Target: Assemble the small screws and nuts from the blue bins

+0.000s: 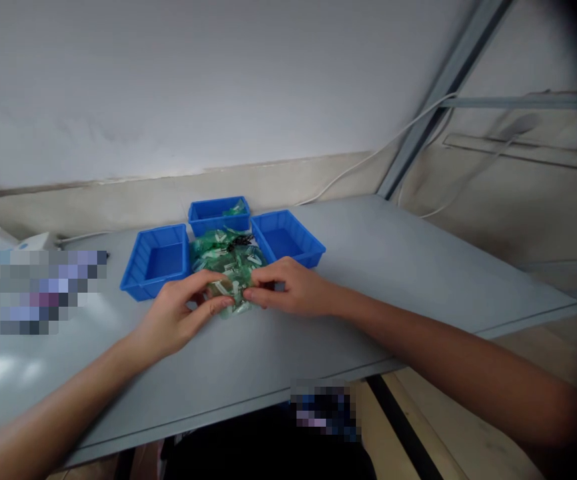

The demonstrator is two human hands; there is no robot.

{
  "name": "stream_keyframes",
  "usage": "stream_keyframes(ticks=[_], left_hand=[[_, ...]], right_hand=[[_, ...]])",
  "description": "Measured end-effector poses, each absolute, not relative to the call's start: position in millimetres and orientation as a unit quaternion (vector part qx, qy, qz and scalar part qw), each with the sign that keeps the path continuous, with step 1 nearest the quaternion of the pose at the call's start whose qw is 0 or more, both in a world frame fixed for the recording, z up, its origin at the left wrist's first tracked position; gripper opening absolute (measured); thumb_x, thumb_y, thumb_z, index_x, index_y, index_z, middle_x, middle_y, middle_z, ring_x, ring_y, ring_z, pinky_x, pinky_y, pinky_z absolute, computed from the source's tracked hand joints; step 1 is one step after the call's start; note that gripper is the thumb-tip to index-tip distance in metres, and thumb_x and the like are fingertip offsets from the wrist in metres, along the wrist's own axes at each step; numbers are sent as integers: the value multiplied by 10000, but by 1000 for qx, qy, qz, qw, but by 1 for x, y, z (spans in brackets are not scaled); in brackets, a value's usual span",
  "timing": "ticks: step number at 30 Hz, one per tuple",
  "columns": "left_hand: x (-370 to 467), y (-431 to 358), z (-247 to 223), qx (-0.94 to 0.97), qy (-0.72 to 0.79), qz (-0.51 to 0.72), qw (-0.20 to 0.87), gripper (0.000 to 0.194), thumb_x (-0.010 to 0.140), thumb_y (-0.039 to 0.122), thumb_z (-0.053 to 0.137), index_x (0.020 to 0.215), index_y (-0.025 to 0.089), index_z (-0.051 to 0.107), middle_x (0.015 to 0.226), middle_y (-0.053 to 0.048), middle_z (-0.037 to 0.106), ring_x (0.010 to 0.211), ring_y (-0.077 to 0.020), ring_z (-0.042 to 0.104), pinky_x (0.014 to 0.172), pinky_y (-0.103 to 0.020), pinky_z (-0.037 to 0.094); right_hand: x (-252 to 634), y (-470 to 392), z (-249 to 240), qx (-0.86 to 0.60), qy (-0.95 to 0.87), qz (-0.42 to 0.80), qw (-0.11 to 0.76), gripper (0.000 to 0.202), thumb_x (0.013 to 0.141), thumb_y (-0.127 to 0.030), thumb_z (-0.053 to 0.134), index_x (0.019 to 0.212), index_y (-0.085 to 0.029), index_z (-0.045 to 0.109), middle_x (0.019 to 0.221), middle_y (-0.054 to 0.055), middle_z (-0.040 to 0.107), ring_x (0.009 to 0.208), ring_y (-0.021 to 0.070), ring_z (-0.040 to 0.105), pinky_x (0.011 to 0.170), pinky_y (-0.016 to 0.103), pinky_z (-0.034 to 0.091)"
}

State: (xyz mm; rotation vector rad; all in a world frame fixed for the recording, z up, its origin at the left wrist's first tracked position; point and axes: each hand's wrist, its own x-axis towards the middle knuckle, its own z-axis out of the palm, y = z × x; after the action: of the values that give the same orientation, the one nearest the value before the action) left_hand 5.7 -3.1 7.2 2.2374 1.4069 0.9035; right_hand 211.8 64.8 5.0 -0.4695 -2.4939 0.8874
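Both hands meet over a green see-through plastic bag [232, 293] with small white and metal parts inside. My left hand [181, 310] pinches its left side between thumb and fingers. On the right side, my right hand [283, 287] grips the same bag with bent fingers. Right behind it lies a pile of similar green bags [213, 250] with some small black pieces [240, 242] on top. The exact parts in the held bag are too small to name.
Three blue bins surround the pile: a left bin [181, 267], a right bin [318, 252] and a back bin [208, 225] with a green bag inside. A white device [3, 247] stands at the far left of the grey table [393, 267]. A metal frame post [438, 107] rises at the right.
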Motion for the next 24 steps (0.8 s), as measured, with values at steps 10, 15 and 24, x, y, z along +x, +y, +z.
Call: stream_keyframes(ticks=[10,15,24], left_hand=[[6,-2,5,799,500,288,168,210,819,372,530,887,181,587,766,-7,665,596,-113,596,569,-212,473],[7,-2,5,800,498,293,161,203,820,366,532,891,180,571,766,-3,659,599,-114,602,564,-210,474],[9,-3,5,790,499,308,180,161,827,338,521,860,180,530,772,8,631,632,-107,613,579,-201,486]], right_hand=[[211,66,0,-197,-909,275,245,433,838,-345,483,495,-163,291,461,-75,219,445,45,242,478,218,198],[211,65,1,-207,-902,306,223,312,836,-349,495,588,-159,474,479,-66,426,454,48,358,491,201,252],[210,63,0,-225,-898,275,261,219,796,-333,553,668,-167,491,551,-55,482,503,62,421,521,193,303]])
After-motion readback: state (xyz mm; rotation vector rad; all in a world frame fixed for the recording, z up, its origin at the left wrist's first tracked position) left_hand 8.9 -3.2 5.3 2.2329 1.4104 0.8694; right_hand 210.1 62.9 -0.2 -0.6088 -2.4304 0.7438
